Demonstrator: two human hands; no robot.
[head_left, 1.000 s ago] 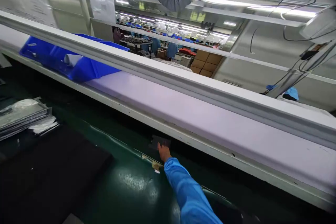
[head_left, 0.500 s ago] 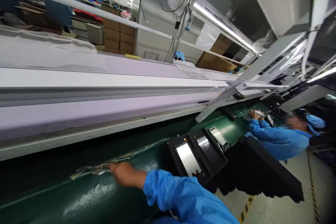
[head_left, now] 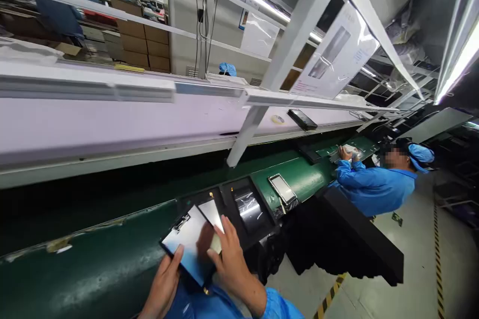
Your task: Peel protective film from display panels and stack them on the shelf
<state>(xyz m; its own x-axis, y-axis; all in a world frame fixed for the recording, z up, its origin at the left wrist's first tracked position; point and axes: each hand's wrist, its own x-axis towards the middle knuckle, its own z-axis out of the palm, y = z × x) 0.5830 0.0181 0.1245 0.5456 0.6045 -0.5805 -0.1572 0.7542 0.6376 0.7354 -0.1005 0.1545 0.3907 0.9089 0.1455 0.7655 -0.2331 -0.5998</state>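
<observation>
A flat, mirror-like display panel (head_left: 187,239) with a thin dark border is held tilted above the green work surface. My left hand (head_left: 164,281) grips its lower left edge, thumb on the shiny face. On the opposite edge is my right hand (head_left: 234,261), its thumb against the panel and its fingers reaching over the side. Part of a second shiny panel (head_left: 212,211) shows behind the held one, over a black tray (head_left: 187,201). Beside it, another black tray holds a dark glossy sheet (head_left: 249,209).
Right of the trays lies a white-faced, framed panel (head_left: 282,188) on the green surface (head_left: 123,254). A large black board (head_left: 348,239) juts toward the aisle. Farther right, a co-worker in blue (head_left: 374,189) handles something pale. A white post (head_left: 247,137) and shelf stand behind.
The hand that was touching the green surface's edge at the left has come away. Both hands are now at the display panel, which is lifted and tilted. My view has shifted right.
</observation>
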